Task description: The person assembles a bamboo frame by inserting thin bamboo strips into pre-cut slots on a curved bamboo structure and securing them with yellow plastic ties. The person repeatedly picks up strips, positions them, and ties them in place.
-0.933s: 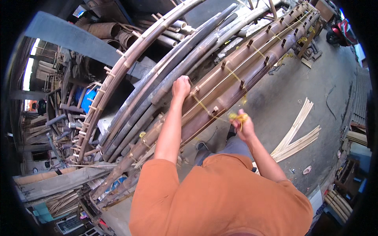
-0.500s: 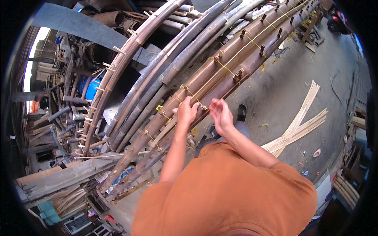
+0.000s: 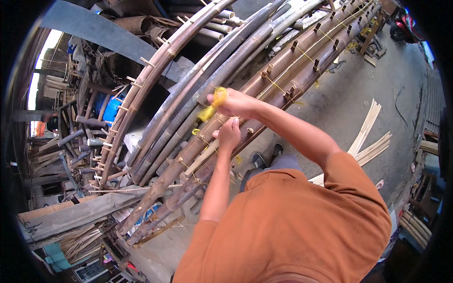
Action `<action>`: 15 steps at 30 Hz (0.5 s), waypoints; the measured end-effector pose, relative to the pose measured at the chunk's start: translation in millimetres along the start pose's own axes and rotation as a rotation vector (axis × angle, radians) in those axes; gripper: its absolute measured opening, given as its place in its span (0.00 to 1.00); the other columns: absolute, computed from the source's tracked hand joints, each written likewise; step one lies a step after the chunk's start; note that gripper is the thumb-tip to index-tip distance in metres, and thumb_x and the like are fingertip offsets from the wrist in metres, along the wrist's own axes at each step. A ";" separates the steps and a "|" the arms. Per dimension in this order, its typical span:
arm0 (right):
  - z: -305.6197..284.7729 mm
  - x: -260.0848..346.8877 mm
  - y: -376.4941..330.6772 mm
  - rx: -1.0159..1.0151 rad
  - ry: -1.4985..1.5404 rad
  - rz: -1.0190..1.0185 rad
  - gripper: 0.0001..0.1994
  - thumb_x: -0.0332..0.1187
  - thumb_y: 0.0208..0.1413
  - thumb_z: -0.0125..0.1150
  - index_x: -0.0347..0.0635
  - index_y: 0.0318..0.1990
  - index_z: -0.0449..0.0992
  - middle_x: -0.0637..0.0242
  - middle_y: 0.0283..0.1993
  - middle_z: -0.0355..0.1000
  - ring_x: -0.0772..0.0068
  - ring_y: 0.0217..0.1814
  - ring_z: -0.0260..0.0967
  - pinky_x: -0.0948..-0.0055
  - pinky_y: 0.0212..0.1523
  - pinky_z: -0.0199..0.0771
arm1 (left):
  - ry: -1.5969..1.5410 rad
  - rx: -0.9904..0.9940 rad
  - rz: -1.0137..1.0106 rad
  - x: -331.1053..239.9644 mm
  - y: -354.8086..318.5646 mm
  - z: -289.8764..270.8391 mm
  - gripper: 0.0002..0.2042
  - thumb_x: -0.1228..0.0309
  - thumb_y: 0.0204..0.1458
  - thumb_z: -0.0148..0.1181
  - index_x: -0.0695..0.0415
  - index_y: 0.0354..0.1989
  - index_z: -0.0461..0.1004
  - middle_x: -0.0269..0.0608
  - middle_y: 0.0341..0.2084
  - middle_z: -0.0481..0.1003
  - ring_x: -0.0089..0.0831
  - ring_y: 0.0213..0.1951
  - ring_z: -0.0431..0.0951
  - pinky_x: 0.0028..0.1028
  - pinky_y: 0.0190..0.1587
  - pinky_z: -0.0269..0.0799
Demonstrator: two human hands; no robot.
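Note:
My right hand (image 3: 238,104) is closed on a bundle of yellow twine (image 3: 220,96), whose loose end hangs blurred over the bamboo. Just below it my left hand (image 3: 229,134) is closed with the thumb up; what its fingers pinch is hidden. Both hands are over two long brown bamboo poles (image 3: 283,68) lying side by side, with short pegs (image 3: 293,45) standing out of them. Yellow ties (image 3: 272,81) cross between pegs of the two poles. A pale split-bamboo strip (image 3: 202,159) lies between the poles, running up to my left hand.
A curved bamboo frame with pegs (image 3: 137,87) and several grey bamboo poles (image 3: 207,80) lie beyond on the left. Pale bamboo strips (image 3: 365,127) rest on the concrete floor at right. A concrete beam (image 3: 80,214) is at lower left; a red motorbike (image 3: 403,28) stands far right.
My right hand has swung left across the poles, above my left hand, and now shows the yellow twine bundle. My left hand has dropped slightly and closed, thumb up.

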State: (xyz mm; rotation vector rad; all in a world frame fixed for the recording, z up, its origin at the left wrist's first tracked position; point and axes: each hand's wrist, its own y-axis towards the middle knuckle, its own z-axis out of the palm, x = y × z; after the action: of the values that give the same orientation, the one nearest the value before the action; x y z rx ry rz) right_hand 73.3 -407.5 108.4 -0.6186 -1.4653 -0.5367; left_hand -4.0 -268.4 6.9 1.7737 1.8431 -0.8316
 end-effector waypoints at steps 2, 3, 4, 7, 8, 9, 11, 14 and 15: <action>22.6 10.5 -64.1 0.177 -0.210 -0.055 0.18 0.41 0.64 0.49 0.33 0.31 0.72 0.50 0.30 0.74 0.49 0.34 0.73 0.61 0.39 0.73 | 0.160 0.021 0.010 -10.3 -7.5 -6.4 0.15 0.58 0.63 0.45 0.48 0.44 0.79 0.50 0.32 0.79 0.47 0.39 0.79 0.41 0.49 0.54; 35.7 14.3 -99.5 0.285 -0.531 -0.007 0.16 0.39 0.63 0.49 0.33 0.32 0.73 0.46 0.28 0.72 0.43 0.33 0.72 0.55 0.36 0.73 | 0.138 -0.017 -0.049 -6.8 -5.5 -0.8 0.15 0.58 0.62 0.46 0.47 0.44 0.79 0.49 0.31 0.79 0.46 0.37 0.79 0.42 0.46 0.55; 51.4 -63.4 -119.6 0.211 -0.646 0.002 0.18 0.41 0.63 0.50 0.34 0.27 0.73 0.46 0.26 0.71 0.41 0.34 0.71 0.54 0.38 0.73 | 0.191 0.061 -0.072 -28.6 -4.1 -5.8 0.15 0.57 0.62 0.46 0.46 0.44 0.79 0.49 0.32 0.79 0.46 0.36 0.79 0.42 0.45 0.53; 72.2 -117.4 -120.8 -0.086 -0.543 -0.165 0.22 0.44 0.62 0.52 0.35 0.20 0.71 0.46 0.20 0.67 0.40 0.27 0.66 0.51 0.33 0.68 | -0.052 -0.002 0.042 -11.3 2.6 2.4 0.12 0.61 0.63 0.48 0.53 0.40 0.78 0.43 0.27 0.79 0.35 0.34 0.79 0.38 0.42 0.63; 77.0 -108.9 -114.5 -0.136 -0.404 -0.164 0.23 0.44 0.62 0.52 0.35 0.20 0.70 0.46 0.19 0.65 0.40 0.26 0.66 0.51 0.32 0.67 | -0.322 -0.041 0.113 2.6 13.3 6.0 0.12 0.64 0.63 0.49 0.57 0.38 0.77 0.40 0.25 0.78 0.30 0.32 0.79 0.35 0.40 0.68; 75.2 -96.0 -110.1 -0.110 -0.318 -0.012 0.24 0.46 0.61 0.54 0.35 0.19 0.69 0.46 0.19 0.64 0.42 0.25 0.64 0.51 0.31 0.65 | -0.587 -0.071 0.132 -21.2 29.4 -5.4 0.11 0.69 0.64 0.49 0.61 0.36 0.75 0.35 0.22 0.75 0.21 0.29 0.76 0.24 0.33 0.71; 68.8 -92.1 -115.2 -0.044 -0.402 -0.015 0.25 0.48 0.60 0.55 0.35 0.20 0.69 0.46 0.21 0.65 0.43 0.26 0.64 0.52 0.31 0.65 | -0.625 -0.099 0.141 -52.1 67.6 -33.7 0.12 0.68 0.65 0.48 0.61 0.36 0.75 0.31 0.19 0.71 0.17 0.23 0.70 0.22 0.29 0.68; 68.1 -92.9 -130.1 -0.063 -0.410 -0.105 0.22 0.48 0.58 0.59 0.36 0.24 0.73 0.48 0.25 0.69 0.48 0.30 0.68 0.54 0.33 0.67 | -0.282 -0.184 0.124 -13.9 131.9 -23.5 0.14 0.63 0.63 0.51 0.62 0.39 0.77 0.42 0.22 0.76 0.33 0.25 0.76 0.33 0.32 0.72; 64.9 -96.0 -134.5 -0.100 -0.351 -0.151 0.21 0.48 0.58 0.60 0.37 0.25 0.75 0.51 0.25 0.71 0.51 0.31 0.70 0.56 0.35 0.69 | -0.049 -0.210 0.122 23.9 144.2 -4.2 0.14 0.62 0.62 0.52 0.61 0.40 0.77 0.46 0.25 0.78 0.40 0.27 0.78 0.36 0.34 0.73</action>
State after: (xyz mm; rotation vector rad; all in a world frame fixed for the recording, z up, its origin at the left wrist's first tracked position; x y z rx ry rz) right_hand -69.4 -466.3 20.6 -0.7096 -1.8354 -0.6449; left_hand 137.9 -249.3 -23.0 1.6990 1.7041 -0.6061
